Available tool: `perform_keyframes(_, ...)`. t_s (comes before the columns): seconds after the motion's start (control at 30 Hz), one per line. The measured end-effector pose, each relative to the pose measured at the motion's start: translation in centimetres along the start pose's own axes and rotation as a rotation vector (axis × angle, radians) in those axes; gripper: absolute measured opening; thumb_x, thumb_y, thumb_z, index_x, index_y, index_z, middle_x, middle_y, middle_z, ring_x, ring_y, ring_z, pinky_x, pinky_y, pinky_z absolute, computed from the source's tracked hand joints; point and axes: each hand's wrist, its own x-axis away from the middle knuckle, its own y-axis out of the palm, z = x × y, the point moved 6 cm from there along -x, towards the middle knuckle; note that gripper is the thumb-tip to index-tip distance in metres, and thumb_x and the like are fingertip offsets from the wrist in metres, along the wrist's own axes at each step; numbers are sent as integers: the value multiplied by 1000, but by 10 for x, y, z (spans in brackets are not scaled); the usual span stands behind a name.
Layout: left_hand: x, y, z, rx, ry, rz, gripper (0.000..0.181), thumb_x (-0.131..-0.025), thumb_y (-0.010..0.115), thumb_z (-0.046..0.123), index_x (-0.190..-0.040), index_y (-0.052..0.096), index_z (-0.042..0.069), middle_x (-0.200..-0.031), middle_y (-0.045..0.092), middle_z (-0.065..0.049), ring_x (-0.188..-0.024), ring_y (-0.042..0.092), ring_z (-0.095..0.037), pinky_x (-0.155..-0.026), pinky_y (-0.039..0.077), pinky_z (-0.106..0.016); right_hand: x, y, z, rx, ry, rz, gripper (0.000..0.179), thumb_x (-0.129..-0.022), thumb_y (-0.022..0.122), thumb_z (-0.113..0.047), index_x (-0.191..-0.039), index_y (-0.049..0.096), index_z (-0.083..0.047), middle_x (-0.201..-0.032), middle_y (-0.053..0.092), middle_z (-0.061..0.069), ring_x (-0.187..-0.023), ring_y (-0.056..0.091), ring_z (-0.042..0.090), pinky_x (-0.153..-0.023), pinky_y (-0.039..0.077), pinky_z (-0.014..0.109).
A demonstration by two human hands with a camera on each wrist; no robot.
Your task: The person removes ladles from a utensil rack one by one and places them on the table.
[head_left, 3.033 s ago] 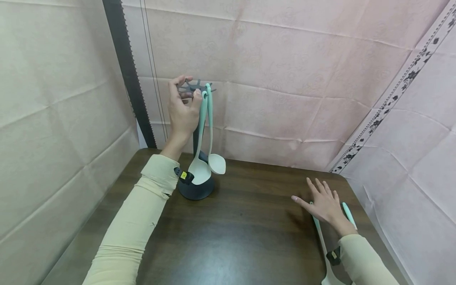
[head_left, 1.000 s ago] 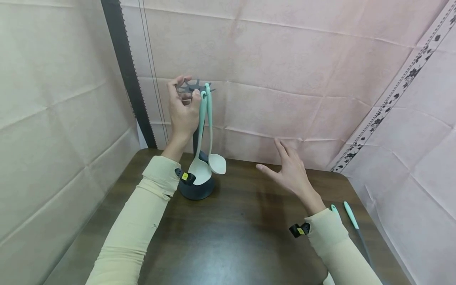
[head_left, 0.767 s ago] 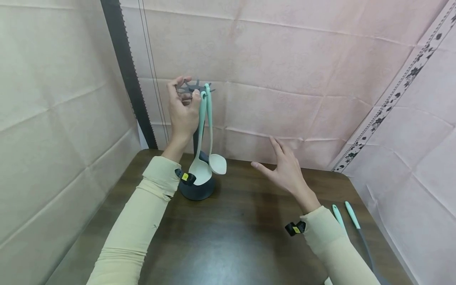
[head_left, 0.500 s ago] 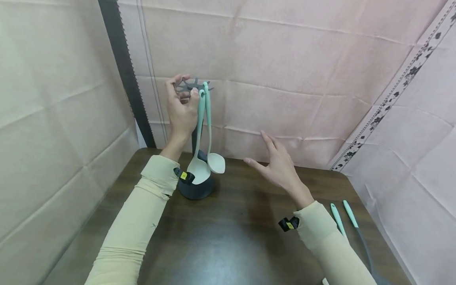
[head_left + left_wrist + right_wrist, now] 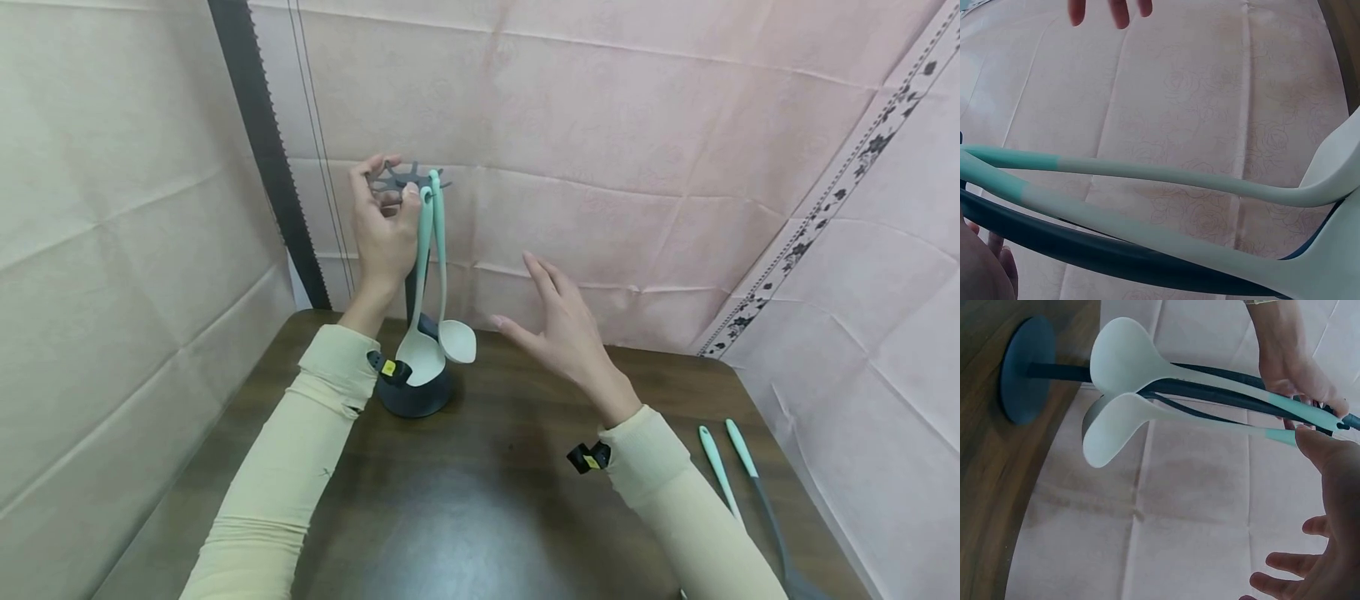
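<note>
A dark utensil stand (image 5: pixel 414 400) with a round base and a hooked top stands at the back left of the table. My left hand (image 5: pixel 384 237) grips its top, fingers curled among the hooks and thumb at the near side. From the hooks hang a white ladle (image 5: pixel 422 358) and a white spoon (image 5: pixel 457 342), both with mint handles. A further dark utensil shows partly behind them in the right wrist view. My right hand (image 5: pixel 566 337) is in the air right of the stand, fingers extended, thumb spread, holding nothing. Its fingertips (image 5: pixel 1121 14) appear at the top of the left wrist view.
On the right of the brown table (image 5: pixel 465 500) lie a mint-handled utensil with a white shaft (image 5: pixel 716 467) and another with a dark shaft (image 5: pixel 765 500). My right forearm partly covers the first. Pale cloth walls (image 5: pixel 585 167) rise behind and at both sides.
My right hand has moved from above the utensils at the right, leftward and up toward the stand, uncovering their handles. My left hand has kept its grip on the stand's top.
</note>
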Motion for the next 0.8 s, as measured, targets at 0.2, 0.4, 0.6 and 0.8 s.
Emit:
perform_keyframes(0.2,0,0,1,13,13,11,64,-93,60,41,-147,44,10,-146,60,1,-92,66,-22,-83,51,-26,-3,0,-5,-7,-5,-2,97,-91,71,-68,-169,24,-36,-170,33,4,-153,35,33,-114,37,67)
perform_keyframes(0.4,-1,1,1,11,19,-7,61,-94,59,38,-146,44,9,-147,59,0,-93,65,-20,-85,52,-27,-8,-1,-11,-5,-14,14,96,-92,70,-66,-169,24,-36,-170,33,5,-153,36,33,-113,39,66)
perform_keyframes(0.6,0,0,1,8,14,-11,59,-96,59,35,-146,44,8,-147,59,2,-95,65,-20,-86,51,-28,-14,-4,-23,-40,-44,47,95,-92,70,-66,-169,24,-38,-169,35,5,-151,38,31,-113,39,64)
perform_keyframes(0.8,1,-1,1,14,9,-23,58,-97,60,32,-147,44,9,-148,59,2,-96,65,-21,-85,49,-28,-19,-5,-37,-72,-88,88,94,-93,72,-60,-170,23,-35,-163,41,14,-144,47,34,-111,43,62)
